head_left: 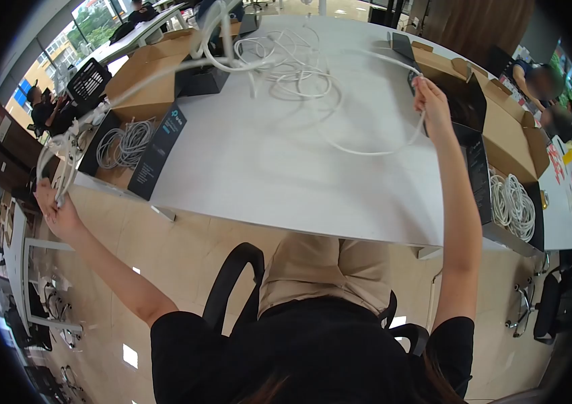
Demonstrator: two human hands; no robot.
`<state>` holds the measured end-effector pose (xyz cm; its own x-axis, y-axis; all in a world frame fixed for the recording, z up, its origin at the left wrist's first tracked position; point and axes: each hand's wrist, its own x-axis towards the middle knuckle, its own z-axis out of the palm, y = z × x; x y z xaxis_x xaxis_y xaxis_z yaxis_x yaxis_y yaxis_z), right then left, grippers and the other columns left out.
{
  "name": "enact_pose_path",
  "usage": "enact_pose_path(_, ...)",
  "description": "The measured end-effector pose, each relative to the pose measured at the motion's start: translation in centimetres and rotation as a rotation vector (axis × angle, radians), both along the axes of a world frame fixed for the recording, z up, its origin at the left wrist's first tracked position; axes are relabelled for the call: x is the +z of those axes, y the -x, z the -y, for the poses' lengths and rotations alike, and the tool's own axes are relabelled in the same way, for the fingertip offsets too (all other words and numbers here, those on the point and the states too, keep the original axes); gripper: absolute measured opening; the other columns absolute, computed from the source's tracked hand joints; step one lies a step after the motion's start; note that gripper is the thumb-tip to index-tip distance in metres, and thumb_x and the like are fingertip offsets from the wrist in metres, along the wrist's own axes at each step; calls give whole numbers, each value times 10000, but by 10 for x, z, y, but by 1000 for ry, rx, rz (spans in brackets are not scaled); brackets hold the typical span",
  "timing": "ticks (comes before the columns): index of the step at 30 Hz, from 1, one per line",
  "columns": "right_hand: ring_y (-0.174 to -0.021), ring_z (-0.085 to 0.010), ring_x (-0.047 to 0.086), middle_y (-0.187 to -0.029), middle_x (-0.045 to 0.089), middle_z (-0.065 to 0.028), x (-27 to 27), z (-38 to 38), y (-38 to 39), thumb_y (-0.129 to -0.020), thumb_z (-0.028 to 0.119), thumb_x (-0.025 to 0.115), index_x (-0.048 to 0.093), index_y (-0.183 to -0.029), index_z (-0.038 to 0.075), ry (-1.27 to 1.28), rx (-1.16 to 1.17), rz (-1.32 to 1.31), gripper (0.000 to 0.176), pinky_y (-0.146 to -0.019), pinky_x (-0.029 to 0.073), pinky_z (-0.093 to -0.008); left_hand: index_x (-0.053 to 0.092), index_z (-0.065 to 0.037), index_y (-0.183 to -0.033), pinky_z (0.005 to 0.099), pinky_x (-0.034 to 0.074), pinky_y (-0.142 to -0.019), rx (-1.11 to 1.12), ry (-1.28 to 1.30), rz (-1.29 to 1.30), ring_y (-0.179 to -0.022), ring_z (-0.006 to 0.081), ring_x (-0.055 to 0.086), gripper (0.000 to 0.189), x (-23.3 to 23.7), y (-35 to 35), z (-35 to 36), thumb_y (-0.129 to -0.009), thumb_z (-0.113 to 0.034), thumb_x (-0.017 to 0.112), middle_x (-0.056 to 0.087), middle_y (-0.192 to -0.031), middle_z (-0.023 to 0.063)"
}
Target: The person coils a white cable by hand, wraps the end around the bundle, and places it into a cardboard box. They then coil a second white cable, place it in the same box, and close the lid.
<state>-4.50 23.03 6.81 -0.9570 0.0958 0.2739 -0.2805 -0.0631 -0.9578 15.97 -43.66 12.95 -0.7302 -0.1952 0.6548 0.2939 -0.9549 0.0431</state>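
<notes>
Far out to the left, my left hand (pixel 57 210) is closed around a gathered bunch of white cable (pixel 67 165). From that bunch a strand runs up and right, blurred, toward the loose loops of white cable (pixel 299 77) at the table's far side. Some loops at the upper left are off the tabletop. My right hand (pixel 433 104) pinches another stretch of white cable (pixel 373 153) at the right side of the table, beside a dark box. This stretch curves down and left from the fingers, over the white table (pixel 266 175). Cable ends cannot be made out.
An open box (pixel 158 151) at the left holds coiled grey-white cable (pixel 126 143). On the right, another open box (pixel 478 178) contains white coils (pixel 513 205), with more dark boxes behind. A black chair (pixel 232 283) is under me. Other people sit at desks on both sides.
</notes>
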Motion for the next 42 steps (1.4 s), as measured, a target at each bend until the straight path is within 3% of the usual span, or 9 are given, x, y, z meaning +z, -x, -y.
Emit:
enact_pose_path(3, -435, -29, 305, -529, 317, 74, 5, -7, 12, -925, 264, 473, 570, -833, 65, -2, -25, 18, 240, -430, 274, -198, 361, -58, -787, 218, 242, -433, 280, -8, 150, -361, 62, 270, 201, -27, -22, 64, -957, -151, 309, 288, -476, -19)
enact_pose_path(17, -419, -42, 296, -542, 322, 74, 24, -38, 34, -918, 245, 476, 558, -826, 83, 13, -209, 124, 203, -395, 238, -205, 363, -63, -797, 222, 224, -463, 190, 160, 39, -374, 61, 256, 178, -37, -47, 78, -955, -123, 308, 280, -484, -17)
enact_pose_path(24, -651, -108, 527, -658, 538, -15, -6, -4, 37, -908, 220, 471, 625, -918, 36, -616, 8, -93, 241, -639, 417, -235, 388, -59, -899, 196, 188, -411, 279, 429, 157, -357, 31, 227, 198, -22, -16, -50, -981, -218, 303, 282, -484, -37)
enact_pose_path(27, -796, -204, 605, -847, 620, -96, -7, 36, 20, -886, 140, 484, 602, -1020, 33, -806, -205, -277, 209, -740, 453, -289, 397, -83, -920, 187, 157, -389, 405, 524, 224, -344, 23, 202, 205, -22, -2, -102, -984, -247, 293, 270, -473, -52)
enact_pose_path(28, -956, -273, 583, -1026, 602, -128, -1, 54, 5, -843, 45, 497, 585, -1065, 47, -832, -286, -370, 238, -825, 438, -324, 400, -92, -925, 185, 147, -383, 455, 556, 265, -339, 21, 192, 207, -22, 1, -119, -984, -256, 289, 265, -468, -58)
enact_pose_path(30, -990, -281, 552, -1060, 586, -111, 18, 92, -27, -804, -12, 509, 579, -1075, 60, -808, -266, -608, 289, -847, 423, -331, 399, -97, -922, 183, 137, -379, 493, 570, 294, -332, 23, 181, 216, -23, 10, -149, -985, -267, 282, 256, -455, -64)
enact_pose_path(37, -895, -286, 557, -987, 578, -116, 9, 194, -148, -692, -55, 570, 584, -1025, 30, -727, 265, -824, 344, -751, 466, -341, 390, -106, -909, 177, 150, -355, 430, 585, 209, -291, 24, 175, 257, -23, 25, -203, -988, -303, 244, 257, -414, -66)
enact_pose_path(40, -913, -284, 559, -1013, 582, -116, -11, 221, -167, -684, -42, 591, 581, -1055, 26, -571, 238, -765, 377, -733, 475, -333, 361, -115, -896, 174, 152, -323, 396, 587, 127, -266, 26, 193, 256, -21, 20, -222, -986, -317, 233, 276, -387, -61)
enact_pose_path(42, -950, -296, 552, -1056, 574, -121, -9, 230, -174, -696, -22, 598, 581, -1067, 32, -665, -21, -982, 376, -755, 472, -344, 349, -122, -893, 178, 148, -322, 382, 624, 58, -265, 29, 194, 252, -19, 19, -234, -984, -327, 234, 278, -382, -59)
